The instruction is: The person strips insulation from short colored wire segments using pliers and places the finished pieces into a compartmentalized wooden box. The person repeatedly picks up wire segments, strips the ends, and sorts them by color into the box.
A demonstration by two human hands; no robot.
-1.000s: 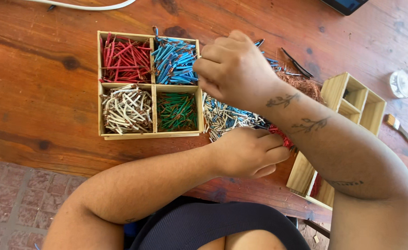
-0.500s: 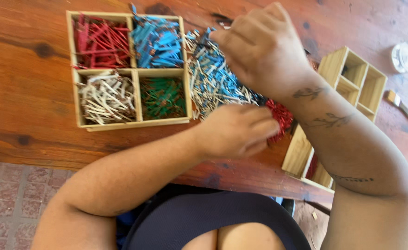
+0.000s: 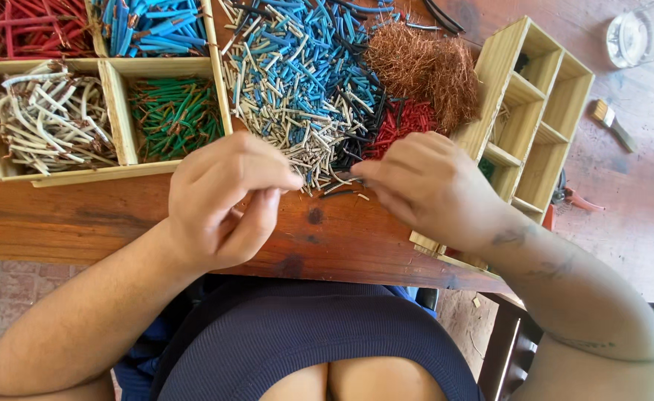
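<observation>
My left hand [image 3: 223, 200] and my right hand [image 3: 427, 186] meet over the front edge of the wooden table [image 3: 82, 215], fingertips facing each other. They pinch a short dark wire piece [image 3: 344, 177] between them. Just behind the fingers lies a loose pile of blue, white and black wire pieces [image 3: 305, 82], with a small red heap [image 3: 405, 119] beside it. To the left sits a wooden sorting tray [image 3: 119, 111] with red, blue, white and green pieces in separate compartments.
A tangle of bare copper strands [image 3: 423, 67] lies behind the pile. A second divided wooden box [image 3: 542, 111] stands at the right, tilted over the table edge. Farther right are a glass [image 3: 631, 37], a small brush [image 3: 613, 122] and red-handled cutters [image 3: 572, 199].
My right hand has come down from above the pile to the table's front edge. My left hand has lifted to meet it. The view has moved closer to the tray and pile.
</observation>
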